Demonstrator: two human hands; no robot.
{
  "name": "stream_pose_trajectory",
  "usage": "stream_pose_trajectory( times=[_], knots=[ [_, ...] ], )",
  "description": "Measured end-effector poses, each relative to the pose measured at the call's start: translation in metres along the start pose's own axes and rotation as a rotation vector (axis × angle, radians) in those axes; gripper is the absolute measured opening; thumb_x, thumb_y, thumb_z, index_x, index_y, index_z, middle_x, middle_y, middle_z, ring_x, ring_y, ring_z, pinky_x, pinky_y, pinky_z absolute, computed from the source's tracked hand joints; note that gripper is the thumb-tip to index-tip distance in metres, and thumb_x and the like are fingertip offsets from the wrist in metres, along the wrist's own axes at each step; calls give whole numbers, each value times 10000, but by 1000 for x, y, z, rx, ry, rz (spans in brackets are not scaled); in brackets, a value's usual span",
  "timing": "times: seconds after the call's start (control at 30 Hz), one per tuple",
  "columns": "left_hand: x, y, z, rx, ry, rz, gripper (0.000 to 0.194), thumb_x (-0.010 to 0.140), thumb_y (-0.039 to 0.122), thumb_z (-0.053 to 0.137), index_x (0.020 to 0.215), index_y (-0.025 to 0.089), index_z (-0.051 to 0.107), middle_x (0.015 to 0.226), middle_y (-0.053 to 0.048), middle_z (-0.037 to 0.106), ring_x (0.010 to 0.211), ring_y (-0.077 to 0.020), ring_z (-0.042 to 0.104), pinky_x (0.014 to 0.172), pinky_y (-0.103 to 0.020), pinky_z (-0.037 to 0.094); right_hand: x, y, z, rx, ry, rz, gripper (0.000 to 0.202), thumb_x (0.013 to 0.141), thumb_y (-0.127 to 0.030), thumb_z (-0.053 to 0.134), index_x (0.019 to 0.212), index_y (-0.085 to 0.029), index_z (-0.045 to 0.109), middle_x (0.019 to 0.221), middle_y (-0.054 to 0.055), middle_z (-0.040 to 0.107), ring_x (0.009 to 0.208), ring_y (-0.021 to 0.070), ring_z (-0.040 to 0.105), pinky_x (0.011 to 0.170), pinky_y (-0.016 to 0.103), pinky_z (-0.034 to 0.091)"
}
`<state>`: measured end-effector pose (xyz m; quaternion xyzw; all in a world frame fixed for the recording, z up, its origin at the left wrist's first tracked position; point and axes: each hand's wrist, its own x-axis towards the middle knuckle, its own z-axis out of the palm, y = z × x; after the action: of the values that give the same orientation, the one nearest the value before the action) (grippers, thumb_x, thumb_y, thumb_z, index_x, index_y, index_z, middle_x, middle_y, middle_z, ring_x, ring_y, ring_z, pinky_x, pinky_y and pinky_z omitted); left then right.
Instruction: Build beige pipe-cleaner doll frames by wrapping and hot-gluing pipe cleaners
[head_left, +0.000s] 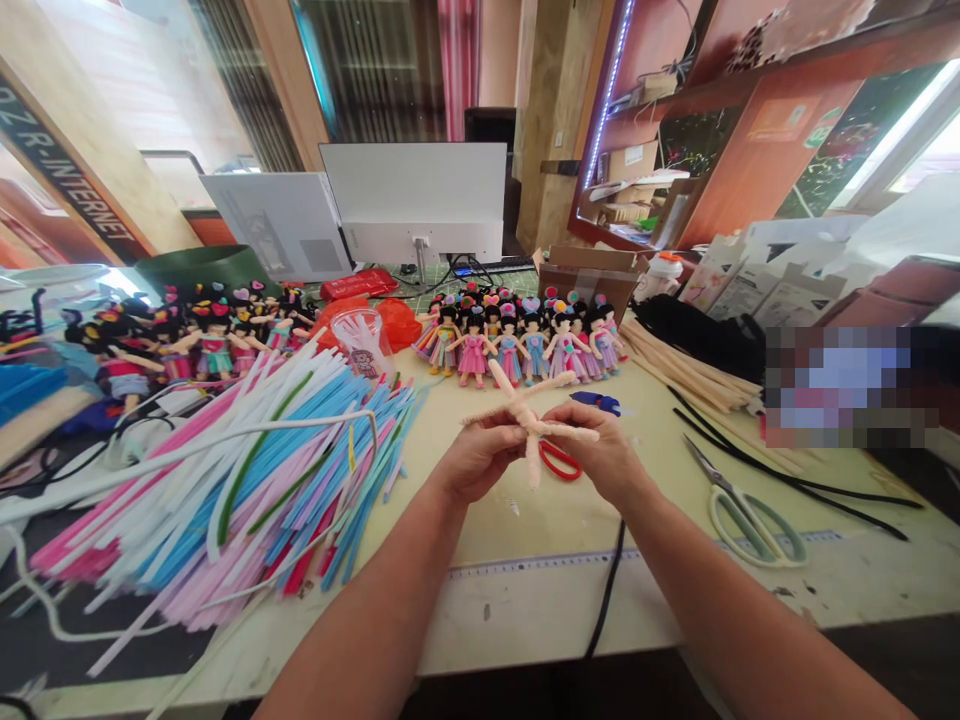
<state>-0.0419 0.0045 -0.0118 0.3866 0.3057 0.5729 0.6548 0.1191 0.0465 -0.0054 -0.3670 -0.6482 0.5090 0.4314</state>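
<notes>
Between my two hands, above the table, is a cream-coloured figure twisted from pipe cleaners (523, 410), with several limbs sticking out. My left hand (480, 455) pinches it from the left side. On the other side my right hand (592, 445) grips it close to the middle, fingers closed round a limb. Just behind and below it, red scissor handles (561, 461) lie on the table, partly hidden by my right hand. A dark blue tool (596, 402) rests beyond my right fingers.
A big heap of coloured pipe cleaners (247, 480) covers the left side. Finished dolls (525, 340) stand in rows at the back. Pale-handled scissors (750, 515), black pipe cleaners (787, 475) and a cream bundle (690, 360) lie right. A ruler (540, 563) runs along the front.
</notes>
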Motion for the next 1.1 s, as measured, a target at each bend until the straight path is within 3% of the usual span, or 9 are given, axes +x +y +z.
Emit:
stream_pose_trajectory(
  times=[0.17, 0.47, 0.67, 0.87, 1.1],
  knots=[
    [-1, 2, 1, 121, -20, -30, 173, 553, 197, 771, 695, 144, 687, 711, -16, 607, 689, -128, 528, 665, -271, 395, 4, -9, -18, -71, -230, 133, 418, 630, -556, 749, 641, -169, 592, 555, -31, 505, 513, 93, 384, 500, 255, 281],
    [-1, 3, 2, 239, -47, -29, 137, 555, 163, 749, 686, 146, 712, 698, -22, 642, 696, -147, 558, 700, -297, 442, 4, -15, -31, 35, -438, 321, 418, 630, -549, 766, 649, -171, 588, 549, -38, 485, 504, 82, 375, 489, 243, 278],
    [0, 1, 2, 285, -41, -24, 102, 576, 162, 738, 670, 149, 699, 663, -7, 629, 663, -136, 552, 700, -298, 450, 1, -18, -31, -61, -383, 279, 367, 599, -480, 808, 655, -167, 626, 585, -4, 577, 527, 92, 438, 480, 231, 323],
    [3, -1, 3, 252, -5, -11, 110, 539, 151, 698, 649, 158, 707, 631, 0, 620, 638, -130, 530, 660, -280, 424, -1, -16, -25, -174, -204, 253, 314, 560, -417, 800, 648, -171, 626, 562, -11, 583, 521, 102, 455, 480, 239, 324],
    [4, -4, 1, 216, 78, -21, 136, 535, 188, 716, 663, 154, 685, 644, 1, 615, 616, -117, 525, 622, -262, 380, -5, -10, -17, -343, -64, -37, 324, 681, -492, 709, 632, -184, 621, 526, -24, 532, 482, 104, 420, 457, 244, 319]
  ],
)
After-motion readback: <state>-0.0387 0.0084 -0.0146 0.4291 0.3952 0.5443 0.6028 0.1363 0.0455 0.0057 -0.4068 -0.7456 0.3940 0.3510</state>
